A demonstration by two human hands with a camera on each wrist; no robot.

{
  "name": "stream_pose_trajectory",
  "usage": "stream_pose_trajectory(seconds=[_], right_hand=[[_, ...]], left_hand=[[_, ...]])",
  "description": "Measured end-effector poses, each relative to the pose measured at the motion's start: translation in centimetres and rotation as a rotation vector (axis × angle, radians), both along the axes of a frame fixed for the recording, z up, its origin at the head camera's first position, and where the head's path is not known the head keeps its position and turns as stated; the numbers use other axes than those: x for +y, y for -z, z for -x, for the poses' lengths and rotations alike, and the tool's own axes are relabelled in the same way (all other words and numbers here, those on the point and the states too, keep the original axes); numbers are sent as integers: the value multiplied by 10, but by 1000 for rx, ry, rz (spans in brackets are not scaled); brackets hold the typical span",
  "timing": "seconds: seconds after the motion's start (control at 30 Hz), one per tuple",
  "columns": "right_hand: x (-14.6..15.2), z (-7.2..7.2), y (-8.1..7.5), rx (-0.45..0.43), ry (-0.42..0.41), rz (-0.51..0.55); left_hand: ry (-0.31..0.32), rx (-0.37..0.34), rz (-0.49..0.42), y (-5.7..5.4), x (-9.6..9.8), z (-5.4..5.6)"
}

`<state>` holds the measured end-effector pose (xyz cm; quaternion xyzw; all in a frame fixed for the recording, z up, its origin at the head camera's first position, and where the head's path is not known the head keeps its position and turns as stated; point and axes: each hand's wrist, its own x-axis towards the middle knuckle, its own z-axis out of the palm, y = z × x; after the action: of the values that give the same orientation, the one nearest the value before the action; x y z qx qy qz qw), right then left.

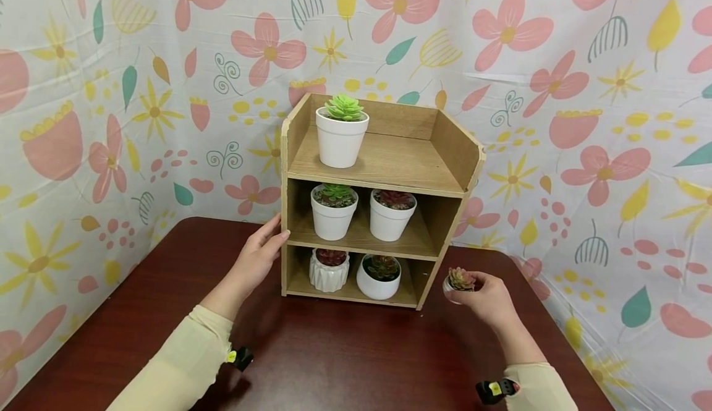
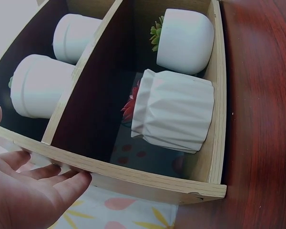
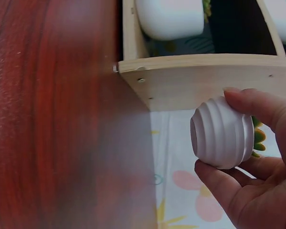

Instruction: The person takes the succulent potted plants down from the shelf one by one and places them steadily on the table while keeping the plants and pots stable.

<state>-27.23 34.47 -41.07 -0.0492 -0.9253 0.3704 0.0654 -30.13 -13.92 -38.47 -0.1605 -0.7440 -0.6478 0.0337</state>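
Observation:
A wooden three-tier shelf [image 1: 361, 247] stands on the table. My left hand [image 1: 258, 253] rests against its left side panel, thumb by the front edge; in the left wrist view its fingers [image 2: 62, 188] lie along the panel's outer face. Off the shelf's right side, my right hand [image 1: 492, 296] holds a small potted succulent [image 1: 460, 279] with pinkish-green leaves. Thumb and fingers grip its ribbed white pot [image 3: 221, 133], tipped sideways in the right wrist view. On the bottom tier sit a pleated white pot [image 1: 329, 273] with a red succulent and a rounded white pot [image 1: 378, 281].
A bright green succulent in a white pot [image 1: 342, 139] stands left on the top tier. The middle tier bears a green potted succulent [image 1: 334, 213] and a dark red one [image 1: 392, 216]. Behind the dark red-brown table [image 1: 345, 355] hangs a flowered cloth [image 1: 378, 46].

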Motion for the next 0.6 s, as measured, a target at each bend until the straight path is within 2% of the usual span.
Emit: stream_pose_trajectory(seconds=[0.23,0.6], right_hand=[[0,4,11,-21,-15,-6],[2,7,21,-68,-45,1]], left_hand=[[-3,1,5,-1,0,1],[-8,5,10,0,-1,1]])
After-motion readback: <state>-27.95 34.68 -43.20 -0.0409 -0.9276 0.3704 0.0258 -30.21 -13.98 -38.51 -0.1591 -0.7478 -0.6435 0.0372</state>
